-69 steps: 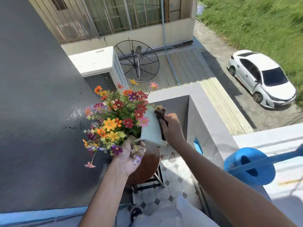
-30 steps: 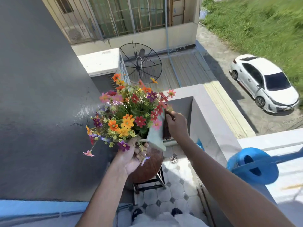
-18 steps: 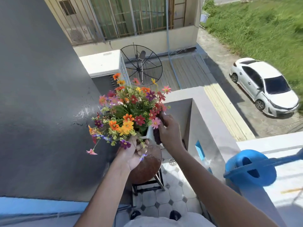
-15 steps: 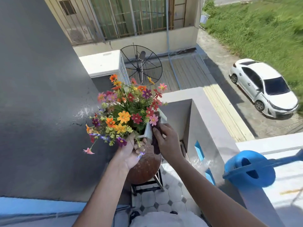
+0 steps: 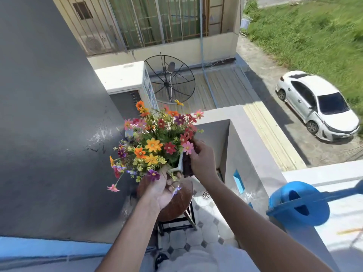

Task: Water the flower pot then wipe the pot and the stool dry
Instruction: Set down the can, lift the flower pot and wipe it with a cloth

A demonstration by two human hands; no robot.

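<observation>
A pale square flower pot (image 5: pixel 179 163) full of colourful flowers (image 5: pixel 155 142) is held up above the round brown stool (image 5: pixel 176 203). My left hand (image 5: pixel 163 189) grips the pot from below at its near side. My right hand (image 5: pixel 202 158) presses a dark brown cloth (image 5: pixel 187 165) against the pot's right wall. Most of the pot is hidden by the flowers and my hands.
A blue watering can (image 5: pixel 300 205) stands on the balcony ledge at the right. A dark grey wall (image 5: pixel 49 114) with a wet patch rises at the left. The tiled floor (image 5: pixel 208 218) with a drain lies below. A white car is parked on the street far below.
My right hand with the cloth has slid from the pot's upper edge down along its right wall. The pot has been turned and tilted slightly in my left hand.
</observation>
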